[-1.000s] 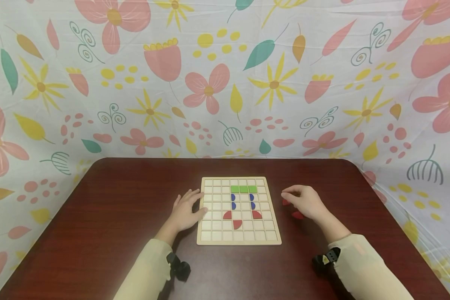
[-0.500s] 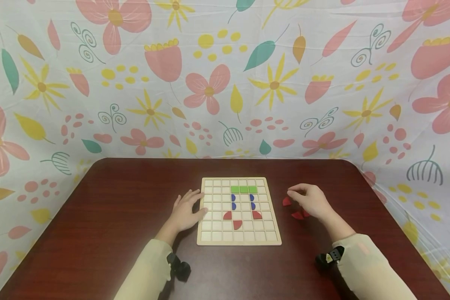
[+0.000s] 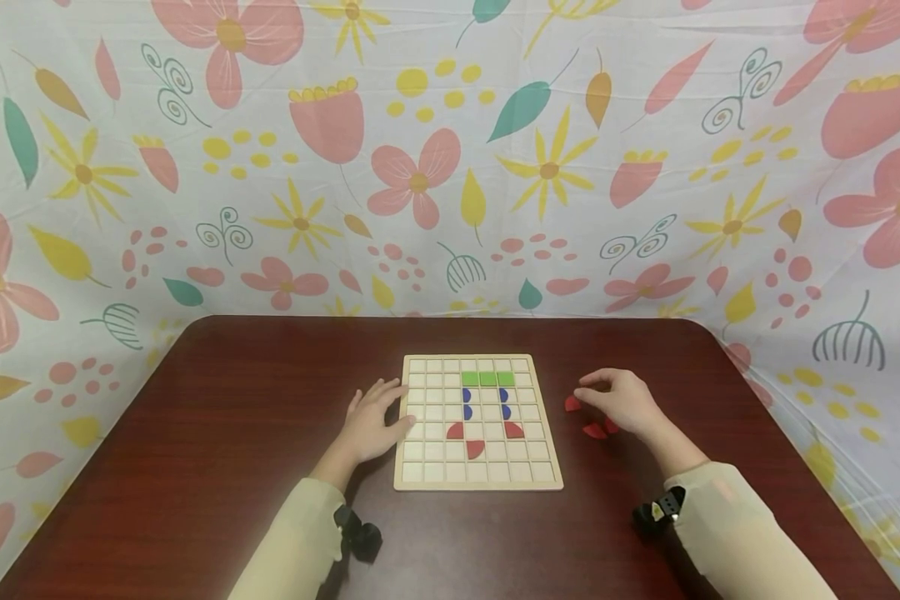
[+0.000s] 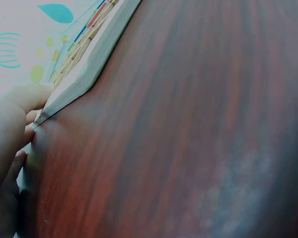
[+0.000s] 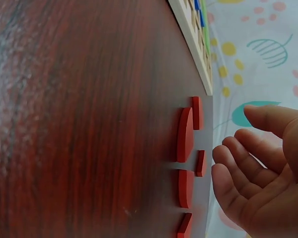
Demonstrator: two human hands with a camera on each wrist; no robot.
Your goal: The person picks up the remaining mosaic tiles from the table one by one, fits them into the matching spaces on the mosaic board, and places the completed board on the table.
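Note:
A pale wooden grid board [image 3: 423, 472] lies on the table, bearing green squares [image 3: 487, 379], blue half-circles [image 3: 467, 412] and red quarter-circles [image 3: 476, 449]. My left hand [image 3: 371, 425] rests at the board's left edge, fingers spread and thumb over the rim. To the right of the board my right hand [image 3: 621, 402] hovers over several loose red quarter-circle pieces [image 3: 594, 431]. In the right wrist view these red pieces [image 5: 185, 136] lie on the table beside the fingertips. The fingers of that right hand [image 5: 268, 168] bend loosely, the thumb is apart, and nothing sits between them.
The dark reddish wooden table [image 3: 255, 400] has rounded far corners. Behind and beside it hangs a white cloth [image 3: 420, 100] printed with flowers and leaves. Each wrist carries a small black camera, the left camera [image 3: 358, 533] and the right camera [image 3: 657, 511].
My right hand has shifted right, away from the board, uncovering more of the red pieces, then dipped slightly over them. The left hand and the board stay where they were.

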